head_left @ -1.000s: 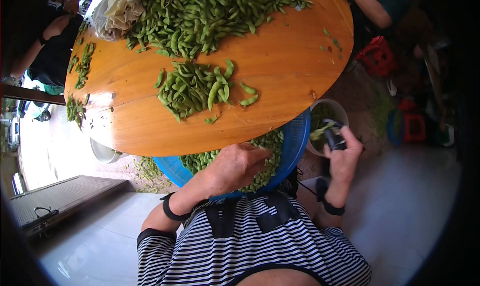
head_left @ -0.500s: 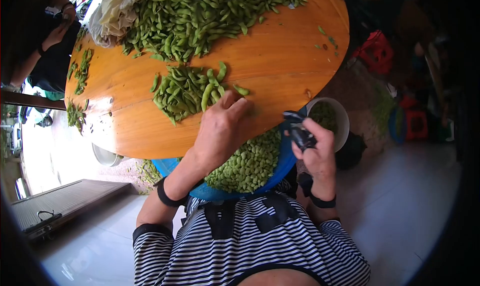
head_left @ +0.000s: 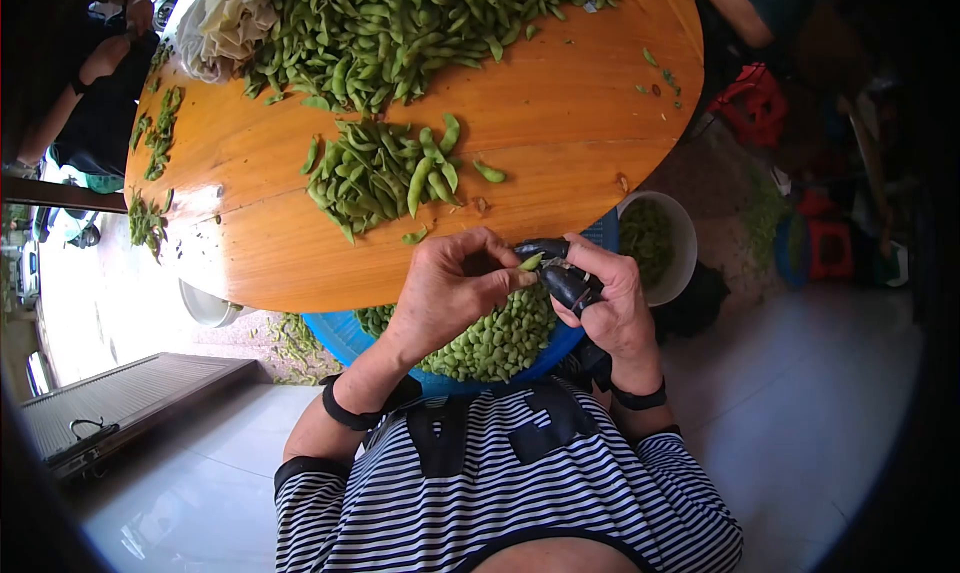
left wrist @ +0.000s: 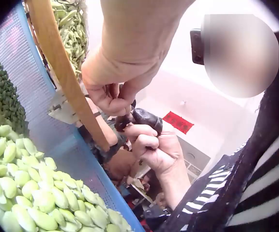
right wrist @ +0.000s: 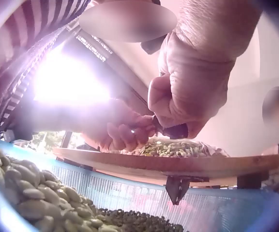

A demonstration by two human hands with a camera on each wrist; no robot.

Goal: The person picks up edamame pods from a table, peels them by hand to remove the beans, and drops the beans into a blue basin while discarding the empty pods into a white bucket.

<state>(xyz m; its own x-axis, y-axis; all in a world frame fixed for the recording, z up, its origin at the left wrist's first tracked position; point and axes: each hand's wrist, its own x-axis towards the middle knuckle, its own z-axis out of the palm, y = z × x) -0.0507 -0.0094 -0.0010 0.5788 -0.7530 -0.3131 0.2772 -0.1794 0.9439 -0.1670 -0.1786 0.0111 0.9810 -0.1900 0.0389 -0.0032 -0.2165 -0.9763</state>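
Note:
My left hand (head_left: 450,285) pinches a green soybean pod (head_left: 531,262) between thumb and fingertips, just past the table's near edge. Black caps (head_left: 572,291) cover the thumb and index finger of my right hand (head_left: 618,298), and they close on the pod's other end. Below both hands, shelled green beans (head_left: 490,341) fill part of a blue basket (head_left: 335,341). In the left wrist view the capped fingers meet the left fingertips. A small heap of pods (head_left: 365,183) lies on the wooden table (head_left: 560,153) ahead of the hands.
A large pile of pods (head_left: 390,33) covers the far table beside a crumpled pale bag (head_left: 225,23). A white bucket (head_left: 688,248) with green scraps stands right of the basket. Another person's hands (head_left: 110,58) show at the far left. Red stools (head_left: 750,103) stand at right.
The left hand went from the basket to the small heap, took a pod at its right side and drew it back. The right hand came left from the white bucket to meet it.

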